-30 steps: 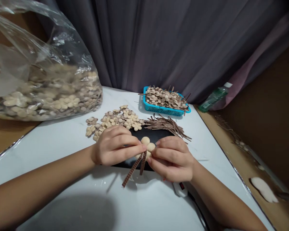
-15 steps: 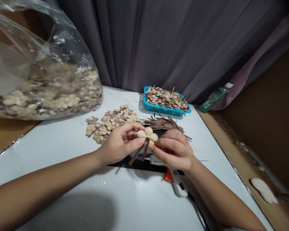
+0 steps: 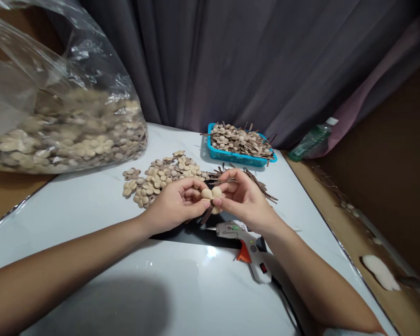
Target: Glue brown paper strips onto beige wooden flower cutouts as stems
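Note:
A cream fabric flower [image 3: 212, 192] with a brown checked ribbon [image 3: 207, 213] hanging from it is held up between both hands. My left hand [image 3: 178, 204] pinches its left side between thumb and fingers. On its right side, my right hand [image 3: 244, 198] grips it with the thumb in front and the fingers behind. Below my right hand, a white glue gun [image 3: 254, 254] with an orange trigger lies partly on a black mat [image 3: 185, 235]. Behind my left hand is a pile of cream and grey-brown flowers [image 3: 161, 175]; brown ribbon strips [image 3: 262, 186] lie behind my right hand.
A blue basket [image 3: 238, 158] heaped with flowers and ribbons stands at the back of the white table [image 3: 126, 266]. A large clear bag of flowers [image 3: 66, 135] is at the left. A green bottle [image 3: 310, 142] leans at the back right. The gun's cord [image 3: 285, 298] runs toward the front edge.
My right hand has moved up and turned, and its thumb and fingers now hold the flower's right side. The ribbon ends show less, and more of the glue gun is visible.

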Demonstrator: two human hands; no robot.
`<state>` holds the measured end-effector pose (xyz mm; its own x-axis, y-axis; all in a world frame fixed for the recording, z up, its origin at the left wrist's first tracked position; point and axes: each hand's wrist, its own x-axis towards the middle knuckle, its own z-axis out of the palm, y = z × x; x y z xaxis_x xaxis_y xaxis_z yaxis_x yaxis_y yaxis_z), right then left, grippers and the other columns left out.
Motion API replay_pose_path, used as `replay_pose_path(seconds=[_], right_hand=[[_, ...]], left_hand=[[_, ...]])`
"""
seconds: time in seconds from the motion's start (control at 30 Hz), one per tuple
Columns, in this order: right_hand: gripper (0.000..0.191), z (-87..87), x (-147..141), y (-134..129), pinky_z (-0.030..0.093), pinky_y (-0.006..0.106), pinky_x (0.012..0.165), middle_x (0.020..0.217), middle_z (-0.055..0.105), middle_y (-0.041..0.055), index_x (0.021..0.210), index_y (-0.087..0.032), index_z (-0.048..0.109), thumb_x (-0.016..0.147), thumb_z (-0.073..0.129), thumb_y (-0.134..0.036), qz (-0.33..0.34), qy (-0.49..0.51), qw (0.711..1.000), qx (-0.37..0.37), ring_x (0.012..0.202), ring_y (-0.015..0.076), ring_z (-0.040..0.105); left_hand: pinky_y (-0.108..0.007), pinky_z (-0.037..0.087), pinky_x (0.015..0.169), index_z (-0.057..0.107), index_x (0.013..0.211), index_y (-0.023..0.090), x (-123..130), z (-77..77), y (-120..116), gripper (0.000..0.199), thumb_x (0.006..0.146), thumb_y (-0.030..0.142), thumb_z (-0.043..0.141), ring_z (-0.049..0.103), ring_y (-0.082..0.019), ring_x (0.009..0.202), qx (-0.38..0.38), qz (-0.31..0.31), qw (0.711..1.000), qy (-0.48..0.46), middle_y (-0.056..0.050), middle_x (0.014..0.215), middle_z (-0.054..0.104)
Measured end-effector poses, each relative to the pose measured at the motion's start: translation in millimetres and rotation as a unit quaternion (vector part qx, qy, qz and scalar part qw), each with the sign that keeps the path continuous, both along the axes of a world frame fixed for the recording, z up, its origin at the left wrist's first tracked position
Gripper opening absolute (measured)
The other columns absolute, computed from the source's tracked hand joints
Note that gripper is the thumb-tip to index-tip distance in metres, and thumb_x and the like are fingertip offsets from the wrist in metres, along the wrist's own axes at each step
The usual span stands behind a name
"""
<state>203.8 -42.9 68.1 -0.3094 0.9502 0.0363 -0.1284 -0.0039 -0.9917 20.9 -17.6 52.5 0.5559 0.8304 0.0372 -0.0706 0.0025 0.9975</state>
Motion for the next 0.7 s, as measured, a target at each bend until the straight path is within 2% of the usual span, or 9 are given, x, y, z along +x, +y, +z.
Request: replay_pose_path(seconds=[0.23, 0.37, 0.47, 0.7], right_hand=[[0.039, -4.8, -3, 2, 0.053, 0.022, 0.055, 0.070, 0.059, -0.0063, 0.090, -0.021, 0.046, 0.065, 0.076, -0.019, -0.016, 0.035, 0.999, -0.033, 0.053, 0.0070, 0.058], [0.037, -6.3, -4, 2, 0.051, 0.021, 0.052, 0.071, 0.057, -0.0068, 0.086, -0.020, 0.049, 0.064, 0.078, -0.020, -0.024, 0.044, 0.998, -0.040, 0.052, 0.0059, 0.056], [0.036, -7.5, -5, 1, 0.051, 0.021, 0.053, 0.072, 0.054, -0.0069, 0.086, -0.020, 0.049, 0.064, 0.077, -0.021, -0.026, 0.045, 0.998, -0.029, 0.053, 0.0057, 0.055], [0.032, -10.7, -8, -2, 0.047, 0.019, 0.055, 0.079, 0.049, -0.0057, 0.086, -0.020, 0.049, 0.068, 0.076, -0.024, -0.041, 0.027, 0.999, 0.025, 0.057, 0.0042, 0.050]], left_hand=[[-0.017, 0.050, 0.052, 0.050, 0.089, 0.018, 0, -1.0, -1, 0.023, 0.075, 0.018, 0.068, 0.069, -0.014, 0.063, -0.028, -0.022, 0.999, -0.017, 0.003, 0.066, 0.067], [-0.023, 0.054, 0.061, 0.045, 0.093, 0.019, 0, -2.2, -2, 0.032, 0.074, 0.019, 0.070, 0.071, -0.017, 0.071, -0.048, -0.024, 0.998, -0.039, -0.001, 0.074, 0.071], [-0.025, 0.054, 0.066, 0.039, 0.095, 0.021, 0, -3.4, -3, 0.037, 0.075, 0.018, 0.069, 0.071, -0.018, 0.075, -0.054, -0.032, 0.996, -0.060, -0.001, 0.076, 0.072], [-0.023, 0.052, 0.065, 0.033, 0.090, 0.022, 1, -3.4, -3, 0.039, 0.075, 0.017, 0.069, 0.070, -0.015, 0.072, -0.047, -0.025, 0.996, -0.077, 0.000, 0.077, 0.072]])
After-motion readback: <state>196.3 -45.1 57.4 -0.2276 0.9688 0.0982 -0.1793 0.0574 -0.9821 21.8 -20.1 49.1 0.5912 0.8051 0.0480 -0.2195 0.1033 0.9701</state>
